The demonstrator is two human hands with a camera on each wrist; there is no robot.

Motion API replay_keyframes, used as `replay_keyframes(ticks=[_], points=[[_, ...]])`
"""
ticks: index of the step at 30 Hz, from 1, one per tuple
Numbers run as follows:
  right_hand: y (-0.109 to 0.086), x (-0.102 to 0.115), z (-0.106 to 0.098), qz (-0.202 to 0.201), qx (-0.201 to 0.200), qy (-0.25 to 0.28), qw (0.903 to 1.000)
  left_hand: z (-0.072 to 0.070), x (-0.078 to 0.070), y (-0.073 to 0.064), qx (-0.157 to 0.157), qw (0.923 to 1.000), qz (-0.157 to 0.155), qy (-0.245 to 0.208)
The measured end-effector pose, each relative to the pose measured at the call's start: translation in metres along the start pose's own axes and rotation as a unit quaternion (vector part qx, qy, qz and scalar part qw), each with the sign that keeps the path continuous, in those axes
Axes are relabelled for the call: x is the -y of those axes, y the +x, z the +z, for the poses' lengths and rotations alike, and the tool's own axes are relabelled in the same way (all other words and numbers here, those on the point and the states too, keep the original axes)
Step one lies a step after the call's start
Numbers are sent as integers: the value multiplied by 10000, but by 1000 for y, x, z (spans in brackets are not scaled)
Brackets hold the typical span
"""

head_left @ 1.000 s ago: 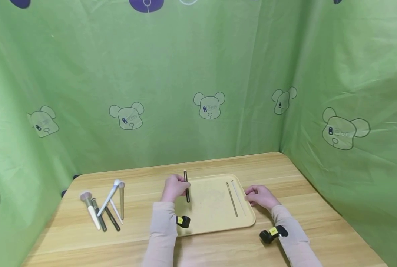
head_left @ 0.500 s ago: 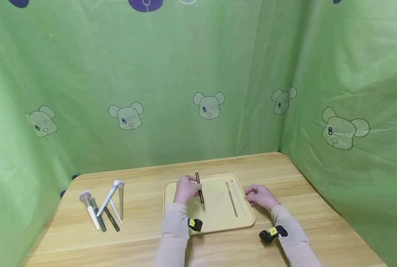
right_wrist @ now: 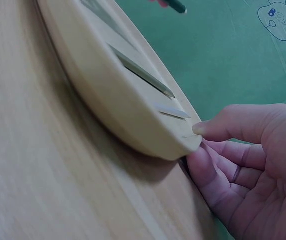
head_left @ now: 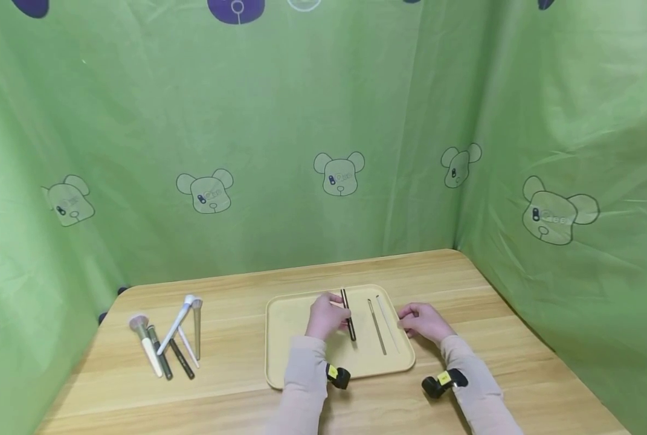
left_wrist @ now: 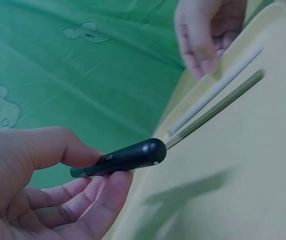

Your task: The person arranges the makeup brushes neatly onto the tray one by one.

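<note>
Pinching one black rod (left_wrist: 125, 159) mid-shaft, likely for control, your left hand (head_left: 325, 315) hovers over the tray (head_left: 285, 323), two slim sticks (head_left: 377, 327) lying inside; your right hand (head_left: 425, 321) grips the tray's right side, seemingly to steady it.

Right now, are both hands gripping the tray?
No: the left hand holds a dark rod while the right hand pinches the tray.

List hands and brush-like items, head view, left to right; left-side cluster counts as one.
Cluster of makeup brushes with white, black and tan handles → bare left hand → slim black cylindrical stick it holds → thin brown-gold stick on pale yellow rectangular tray → thin white stick → bare right hand at tray's right edge.
</note>
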State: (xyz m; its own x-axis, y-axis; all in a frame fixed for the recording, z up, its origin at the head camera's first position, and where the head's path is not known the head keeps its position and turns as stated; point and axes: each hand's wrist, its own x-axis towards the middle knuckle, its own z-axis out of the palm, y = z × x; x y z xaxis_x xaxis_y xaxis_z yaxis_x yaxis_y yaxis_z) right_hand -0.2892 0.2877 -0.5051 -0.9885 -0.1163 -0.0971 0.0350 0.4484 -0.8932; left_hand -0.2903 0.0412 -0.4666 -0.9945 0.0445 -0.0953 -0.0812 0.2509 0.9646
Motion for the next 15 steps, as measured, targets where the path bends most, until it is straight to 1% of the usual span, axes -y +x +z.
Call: replay_keyframes(ticks=[5,8,11,15], points=[[0,-2,1,7,-13,32,10000,17,5,-1,143,9999,-74,-28],[0,-2,1,15,-12,59,10000,26,9,0,146,9998,-126,37],[1,-2,1,9,-10,70,10000,32,11,0,115,9998,-132,139],[2,-2,1,14,-15,55,10000,35,10,-2,152,9996,-132,213]])
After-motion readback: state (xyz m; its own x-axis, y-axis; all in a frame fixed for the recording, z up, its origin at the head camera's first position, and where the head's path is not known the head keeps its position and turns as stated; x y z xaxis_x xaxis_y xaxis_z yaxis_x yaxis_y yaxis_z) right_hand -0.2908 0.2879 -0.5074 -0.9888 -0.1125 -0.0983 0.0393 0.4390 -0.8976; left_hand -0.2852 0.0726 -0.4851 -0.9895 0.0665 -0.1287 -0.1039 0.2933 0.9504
